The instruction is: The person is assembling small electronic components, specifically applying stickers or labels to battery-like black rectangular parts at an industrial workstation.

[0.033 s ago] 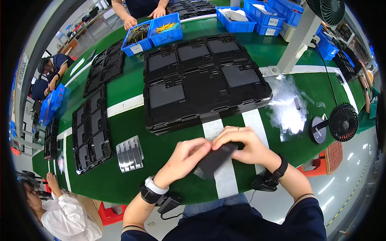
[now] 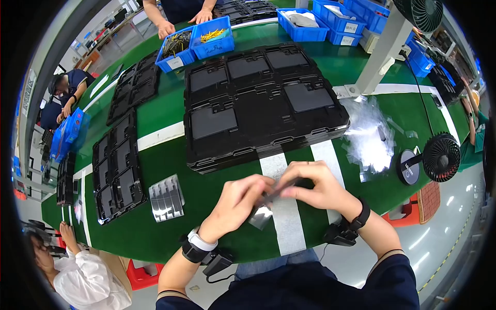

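Observation:
My left hand point(image 2: 242, 200) and my right hand point(image 2: 315, 187) meet over the near edge of the table. Both are closed, with fingertips pinching a thin dark flat panel point(image 2: 274, 195), turned almost edge-on and partly hidden by the fingers. Just below it a shiny clear film piece point(image 2: 261, 217) shows; whether it is joined to the panel I cannot tell. Beyond my hands stands a stack of black plastic trays point(image 2: 261, 121), its top pockets holding several dark grey panels point(image 2: 214, 122). The front middle pocket has no panel in it.
Left of my hands lies a sheet of dark strips point(image 2: 166, 198). A heap of clear film point(image 2: 373, 142) and a small black fan point(image 2: 440, 157) are at the right. Blue bins point(image 2: 213, 39) stand behind the trays, near a metal post point(image 2: 382, 49). Other people work around the table.
The dark panel has tipped from showing its broad face to nearly edge-on. My fingers have shifted slightly around it, and more of the shiny film shows beneath.

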A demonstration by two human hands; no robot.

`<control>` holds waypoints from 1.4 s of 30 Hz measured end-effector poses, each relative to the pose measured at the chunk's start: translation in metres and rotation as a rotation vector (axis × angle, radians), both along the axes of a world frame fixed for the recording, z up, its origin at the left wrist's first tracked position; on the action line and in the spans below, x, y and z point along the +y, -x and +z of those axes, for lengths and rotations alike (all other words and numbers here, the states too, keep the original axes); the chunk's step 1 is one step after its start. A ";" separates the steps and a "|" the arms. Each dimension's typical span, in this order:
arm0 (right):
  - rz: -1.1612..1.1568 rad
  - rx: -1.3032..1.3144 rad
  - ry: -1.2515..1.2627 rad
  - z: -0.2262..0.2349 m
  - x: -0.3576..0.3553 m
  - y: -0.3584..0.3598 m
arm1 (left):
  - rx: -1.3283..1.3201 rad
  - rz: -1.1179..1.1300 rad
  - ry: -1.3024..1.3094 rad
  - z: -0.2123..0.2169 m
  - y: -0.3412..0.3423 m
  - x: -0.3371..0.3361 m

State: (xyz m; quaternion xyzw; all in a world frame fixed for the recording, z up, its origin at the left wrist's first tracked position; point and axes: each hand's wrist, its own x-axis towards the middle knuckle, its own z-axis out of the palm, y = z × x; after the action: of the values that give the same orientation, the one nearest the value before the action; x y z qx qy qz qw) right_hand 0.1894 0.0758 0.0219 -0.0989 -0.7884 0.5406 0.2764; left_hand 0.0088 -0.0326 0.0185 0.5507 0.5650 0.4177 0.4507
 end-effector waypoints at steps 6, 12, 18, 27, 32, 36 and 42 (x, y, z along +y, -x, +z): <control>-0.133 -0.022 0.301 -0.006 -0.002 0.004 | -0.256 0.116 -0.129 0.001 -0.003 -0.002; -0.124 -0.075 0.470 -0.001 0.001 -0.001 | -0.211 0.150 -0.040 -0.001 -0.005 0.000; 0.025 -0.143 0.441 -0.003 0.009 -0.002 | -0.142 0.140 -0.062 -0.007 0.001 0.000; 0.046 -0.173 0.365 -0.004 0.003 0.001 | -0.395 0.220 -0.121 -0.007 0.001 0.007; -0.393 -0.066 -0.115 0.019 0.025 0.014 | -0.195 0.182 -0.084 -0.020 0.006 0.009; -0.433 -0.234 -0.260 0.045 0.050 0.034 | -0.178 0.129 -0.060 -0.025 0.008 0.012; -0.633 -0.288 -0.665 0.039 0.055 0.045 | -0.175 0.109 -0.040 -0.023 0.006 0.014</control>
State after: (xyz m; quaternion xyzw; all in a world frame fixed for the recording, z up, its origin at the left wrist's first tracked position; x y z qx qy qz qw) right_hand 0.1447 0.1308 0.0607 -0.3142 -0.8799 0.1295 0.3321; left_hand 0.0029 -0.0183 -0.0042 0.4892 0.5443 0.4993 0.4638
